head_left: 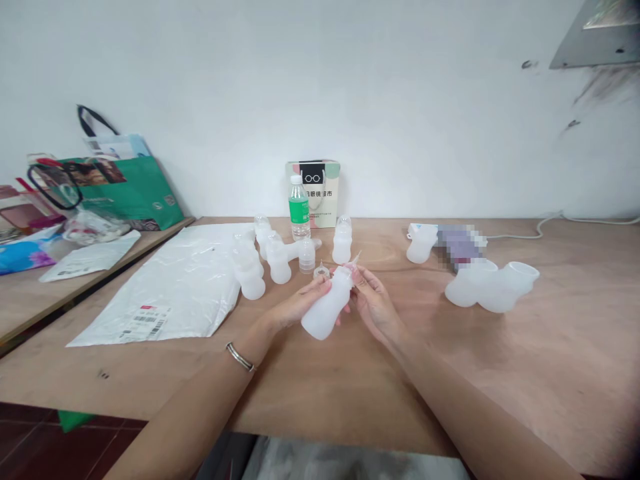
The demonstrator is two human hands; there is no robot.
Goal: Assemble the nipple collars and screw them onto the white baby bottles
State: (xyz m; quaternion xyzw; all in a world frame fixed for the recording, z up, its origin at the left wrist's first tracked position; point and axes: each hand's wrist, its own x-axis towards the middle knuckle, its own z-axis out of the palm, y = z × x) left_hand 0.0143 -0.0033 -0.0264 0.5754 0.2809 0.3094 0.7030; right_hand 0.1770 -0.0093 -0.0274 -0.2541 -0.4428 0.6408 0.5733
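Observation:
My left hand [309,297] is closed around a frosted white baby bottle [321,316], held tilted above the table with its neck up and to the right. My right hand [373,299] is pinched at the bottle's neck on a clear, pointed teat [355,261]. Just behind the bottle, a small clear ring with a pointed tip [321,271] rests on the table. A clear cap [307,257] stands behind it. One capped bottle [343,240] stands beyond my hands, and several more bottles [279,259] are grouped to the left.
Open-necked bottles [503,290] lie at the right, with another bottle [421,245] farther back. A water bottle [299,212] and paper bag [330,200] stand near the wall. A white plastic mailer [185,287] covers the table's left part. A green bag [135,193] sits beyond it.

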